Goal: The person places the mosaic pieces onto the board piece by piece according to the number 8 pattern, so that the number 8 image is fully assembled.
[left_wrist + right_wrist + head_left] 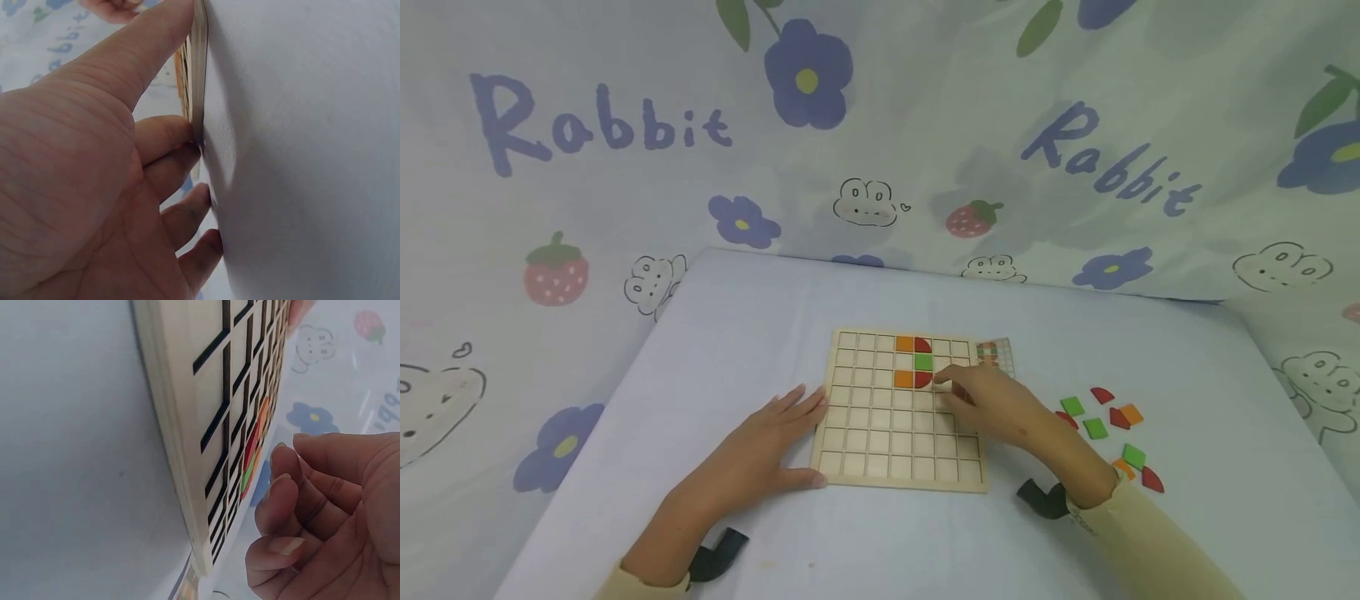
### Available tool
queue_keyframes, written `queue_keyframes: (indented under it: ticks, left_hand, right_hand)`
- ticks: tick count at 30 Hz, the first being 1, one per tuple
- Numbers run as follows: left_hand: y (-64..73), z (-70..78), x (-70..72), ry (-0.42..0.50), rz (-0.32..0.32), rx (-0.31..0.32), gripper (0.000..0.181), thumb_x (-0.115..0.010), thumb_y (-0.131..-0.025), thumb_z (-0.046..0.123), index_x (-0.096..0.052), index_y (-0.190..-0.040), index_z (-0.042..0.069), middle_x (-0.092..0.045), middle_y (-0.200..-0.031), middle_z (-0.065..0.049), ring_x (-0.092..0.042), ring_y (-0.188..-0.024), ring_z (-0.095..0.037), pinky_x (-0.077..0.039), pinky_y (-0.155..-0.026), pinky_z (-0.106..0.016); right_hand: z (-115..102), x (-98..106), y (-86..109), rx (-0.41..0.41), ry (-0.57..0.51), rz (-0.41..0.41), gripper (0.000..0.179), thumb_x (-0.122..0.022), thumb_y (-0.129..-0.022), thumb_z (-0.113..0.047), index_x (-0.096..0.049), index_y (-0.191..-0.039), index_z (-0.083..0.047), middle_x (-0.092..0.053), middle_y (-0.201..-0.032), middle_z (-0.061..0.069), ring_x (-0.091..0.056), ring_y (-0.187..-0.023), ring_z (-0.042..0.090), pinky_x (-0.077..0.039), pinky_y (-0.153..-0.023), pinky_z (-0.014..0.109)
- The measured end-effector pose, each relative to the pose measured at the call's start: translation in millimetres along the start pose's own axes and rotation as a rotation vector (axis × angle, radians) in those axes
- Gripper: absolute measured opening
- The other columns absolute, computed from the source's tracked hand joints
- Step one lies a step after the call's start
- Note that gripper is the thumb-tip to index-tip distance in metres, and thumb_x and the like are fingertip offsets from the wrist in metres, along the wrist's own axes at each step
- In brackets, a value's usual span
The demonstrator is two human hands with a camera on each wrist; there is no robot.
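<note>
1. the wooden grid board (880, 442) lies flat just below the centre of the head frame, on the white-covered table (737, 325).
2. the left hand (760, 454), left of centre, is released, its fingers spread and relaxed. fingertips rest at the board's left edge and the thumb lies against its lower left corner.
3. the right hand (992, 400), right of centre, looks released over the board: fingers loosely bent, thumb tip near the index fingertip. the fingertips are just beside the lower red quarter-circle tile (922, 380); whether they touch it i cannot tell.
4. that tile sits in the upper part of the grid, with an orange square tile (903, 379) in the cell to its left and a green square tile (923, 362) above it.
5. in the grid's top row lie another orange square (905, 343) and, to its right, an upper red quarter-circle (922, 345).
6. a printed pattern sheet (996, 354) shows at the board's upper right, partly hidden by the hand.
7. loose red, green and orange tiles (1095, 428) are scattered right of centre, beside the right forearm.
8. a backdrop cloth (895, 150) with flowers, strawberries and "rabbit" lettering fills the upper frame.
</note>
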State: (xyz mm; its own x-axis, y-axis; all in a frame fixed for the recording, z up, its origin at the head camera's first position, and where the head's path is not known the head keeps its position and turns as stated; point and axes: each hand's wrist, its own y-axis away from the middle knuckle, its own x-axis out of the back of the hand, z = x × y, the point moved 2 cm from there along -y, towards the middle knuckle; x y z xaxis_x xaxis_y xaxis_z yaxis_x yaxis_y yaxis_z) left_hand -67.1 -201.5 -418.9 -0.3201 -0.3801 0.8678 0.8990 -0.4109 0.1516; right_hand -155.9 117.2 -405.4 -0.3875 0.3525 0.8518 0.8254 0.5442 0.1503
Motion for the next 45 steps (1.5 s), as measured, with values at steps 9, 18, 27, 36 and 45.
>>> queue_keyframes:
  ticks: [9, 18, 27, 36, 45]
  left_hand:
    - [0.3, -3.9, -3.1, -0.004, 0.000, 0.002, 0.102, -0.085, -0.082, 0.050, -0.037, -0.163, 0.012, -0.026, -0.171, 0.002, -0.017, -0.159, -0.032, -0.021, -0.127, -0.057]
    - [-0.5, -1.3, -2.1, 0.001, 0.000, -0.007, 0.101, -0.085, -0.083, 0.048, -0.036, -0.163, 0.011, -0.026, -0.171, 0.001, -0.016, -0.159, -0.031, -0.019, -0.127, -0.055]
    - [0.3, -2.3, -1.8, 0.007, 0.003, -0.014, 0.099, -0.085, -0.084, 0.048, -0.037, -0.163, 0.012, -0.027, -0.171, 0.001, -0.016, -0.159, -0.031, -0.019, -0.127, -0.056]
    - [-0.1, -1.9, -1.9, 0.006, 0.002, -0.010, 0.100, -0.084, -0.084, 0.049, -0.037, -0.163, 0.013, -0.026, -0.171, 0.001, -0.016, -0.159, -0.031, -0.019, -0.127, -0.056]
    - [-1.0, -1.7, -2.1, 0.003, 0.003, -0.003, 0.101, -0.085, -0.083, 0.050, -0.037, -0.163, 0.013, -0.026, -0.171, 0.001, -0.016, -0.159, -0.031, -0.018, -0.127, -0.056]
  right_hand:
    - [20, 7, 37.6, -0.049, 0.008, 0.041, 0.029, -0.067, -0.101, -0.017, -0.071, -0.129, -0.011, -0.064, -0.087, -0.010, -0.056, -0.077, 0.011, -0.053, -0.065, 0.026]
    - [52, 24, 81.8, -0.093, -0.022, 0.114, 0.028, -0.068, -0.101, -0.009, -0.071, -0.128, -0.009, -0.067, -0.097, -0.005, -0.058, -0.077, 0.011, -0.056, -0.065, 0.026]
    - [76, 33, 110.5, -0.158, -0.038, 0.133, 0.024, -0.071, -0.100, -0.012, -0.072, -0.124, -0.010, -0.071, -0.105, -0.006, -0.060, -0.083, 0.010, -0.057, -0.069, 0.025]
    - [93, 33, 136.0, -0.267, -0.067, 0.021, 0.019, -0.076, -0.095, -0.014, -0.074, -0.114, -0.012, -0.066, -0.092, -0.008, -0.056, -0.075, 0.012, -0.053, -0.060, 0.024]
    - [97, 26, 147.2, -0.374, -0.019, -0.037, 0.033, -0.085, -0.088, -0.015, -0.072, -0.118, -0.009, -0.070, -0.104, -0.005, -0.062, -0.091, 0.017, -0.063, -0.079, 0.035]
